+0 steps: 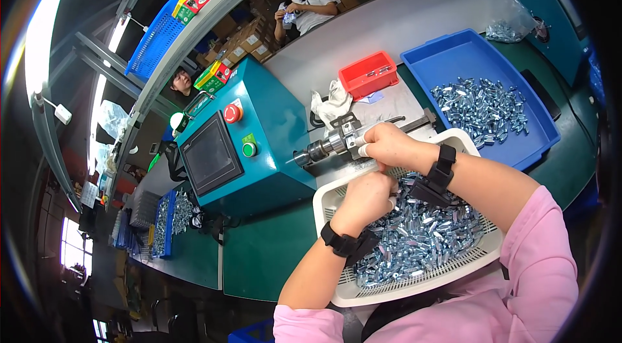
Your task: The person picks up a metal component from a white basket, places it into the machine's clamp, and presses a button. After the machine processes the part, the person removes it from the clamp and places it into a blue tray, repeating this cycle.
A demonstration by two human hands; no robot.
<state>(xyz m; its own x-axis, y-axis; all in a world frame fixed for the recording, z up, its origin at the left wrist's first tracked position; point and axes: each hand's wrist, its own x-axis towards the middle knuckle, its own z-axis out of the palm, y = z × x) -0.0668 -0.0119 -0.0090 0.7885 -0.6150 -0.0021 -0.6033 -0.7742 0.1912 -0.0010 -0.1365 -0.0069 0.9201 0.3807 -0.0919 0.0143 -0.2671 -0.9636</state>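
Note:
My left hand (368, 198) is over the near half of a white slotted basket (322, 226), its fingers bent inward at the heap of shiny metal parts (421, 239). What those fingertips grip, if anything, is hidden. Farther off, my right hand (390, 146) is curled at the metal clamp fixture (350, 137) on the machine's spindle (319, 150). Its fingers are closed, and anything between them is out of sight. White tape wraps some fingertips. A black strap circles each wrist.
The teal machine (259, 109) with a dark screen stands at left, with red and green buttons. A red bin (368, 75) and a blue tray (483, 93) of metal parts lie beyond the basket. White cloth (332, 106) lies by the fixture. Two people are in the background.

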